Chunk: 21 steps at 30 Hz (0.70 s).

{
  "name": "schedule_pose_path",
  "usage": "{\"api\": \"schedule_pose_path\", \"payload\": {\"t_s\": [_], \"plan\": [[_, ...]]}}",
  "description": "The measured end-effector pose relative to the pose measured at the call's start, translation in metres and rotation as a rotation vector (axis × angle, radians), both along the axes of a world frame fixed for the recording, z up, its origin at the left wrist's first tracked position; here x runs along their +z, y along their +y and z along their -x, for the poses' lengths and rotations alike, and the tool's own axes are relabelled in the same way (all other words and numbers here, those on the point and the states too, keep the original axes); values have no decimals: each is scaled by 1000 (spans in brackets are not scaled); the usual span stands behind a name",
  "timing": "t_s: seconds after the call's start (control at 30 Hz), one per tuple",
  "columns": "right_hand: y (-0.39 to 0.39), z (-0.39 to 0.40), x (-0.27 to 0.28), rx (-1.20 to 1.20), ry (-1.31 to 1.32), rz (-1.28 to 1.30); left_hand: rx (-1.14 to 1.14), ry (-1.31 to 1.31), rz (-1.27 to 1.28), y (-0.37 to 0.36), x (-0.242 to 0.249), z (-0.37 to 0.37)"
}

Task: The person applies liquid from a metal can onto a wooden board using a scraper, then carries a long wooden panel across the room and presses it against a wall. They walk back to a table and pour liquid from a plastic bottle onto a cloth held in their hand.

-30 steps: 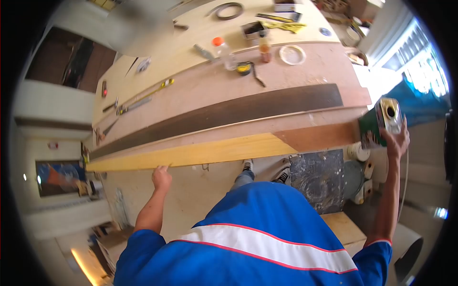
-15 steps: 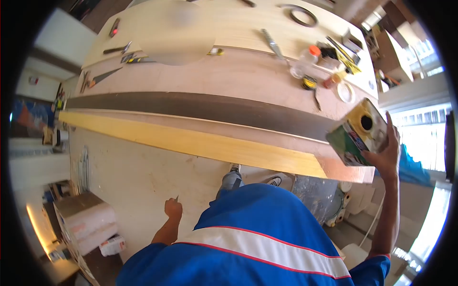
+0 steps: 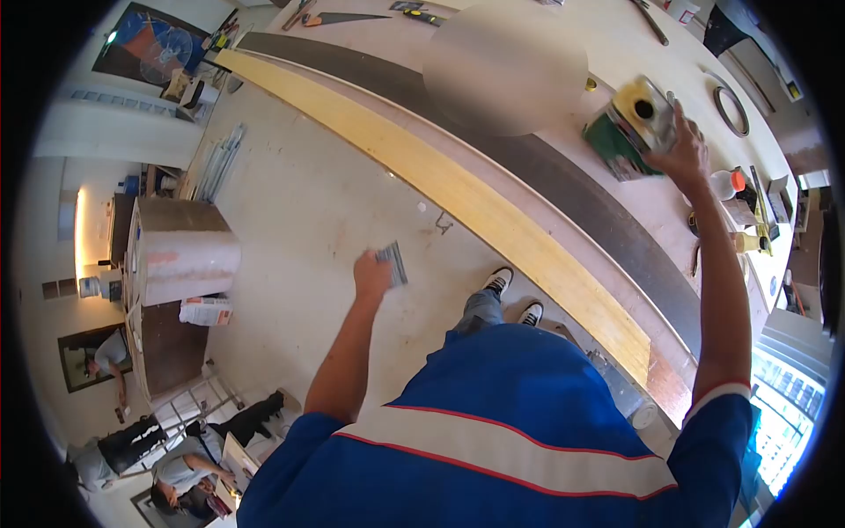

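Observation:
My right hand [image 3: 685, 157] grips a rectangular metal can [image 3: 609, 145] with green sides. Its top, smeared yellow, has a round dark opening. The can appears over the workbench [image 3: 607, 53], beyond the long dark strip [image 3: 563, 172]. Low on the left, away from the bench, my left hand [image 3: 373, 275] is closed around a flat grey scraper [image 3: 393, 264], blurred by motion. Between my body and the dark strip runs a long yellowish board [image 3: 449, 189] along the bench's near edge.
A handsaw [image 3: 348, 18] lies at the bench's far left. An orange-lidded jar [image 3: 727, 184] and a ring-shaped coil [image 3: 731, 110] are at the right. A box-like cabinet [image 3: 187, 251] stands on the left. Two people [image 3: 180, 471] are at lower left.
My view has turned left. The can in my right hand has moved from the bench's right end to over the bench. My left hand has risen, turning the scraper's flat face into view.

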State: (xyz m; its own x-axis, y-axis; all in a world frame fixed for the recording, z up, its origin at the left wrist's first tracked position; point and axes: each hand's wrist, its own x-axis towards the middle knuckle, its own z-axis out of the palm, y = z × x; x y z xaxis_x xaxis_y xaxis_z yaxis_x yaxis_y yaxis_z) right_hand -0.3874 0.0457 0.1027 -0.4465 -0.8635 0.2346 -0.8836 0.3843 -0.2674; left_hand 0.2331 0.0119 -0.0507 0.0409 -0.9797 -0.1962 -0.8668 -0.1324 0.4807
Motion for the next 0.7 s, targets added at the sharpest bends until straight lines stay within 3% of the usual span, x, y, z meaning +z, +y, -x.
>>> {"api": "schedule_pose_path", "payload": {"t_s": [0.17,0.27,0.33,0.4,0.43,0.5,0.6,0.63,0.67,0.7], "plan": [[-25,10,-5,-193,-21,-225,-137,242,20,-49,75,63],[1,17,-16,-82,25,-18,-398,333,1,-54,63,127],[36,-4,-5,-49,49,177,-506,373,-237,-24,57,196],[86,-25,3,1,9,319,-789,417,-156,27,37,264],[118,-40,8,7,-49,358,-855,394,-285,52,30,297],[189,-68,10,-81,-248,379,-1108,335,-171,103,18,350],[313,-120,-23,-404,-532,361,-1168,430,-51,129,-36,367],[353,-142,-37,-550,-585,338,-1180,309,-218,108,-19,355],[396,-161,-55,-604,-577,281,-1084,287,-288,81,-19,339],[439,-179,-70,-661,-573,227,-976,342,-513,42,-15,319]]}}
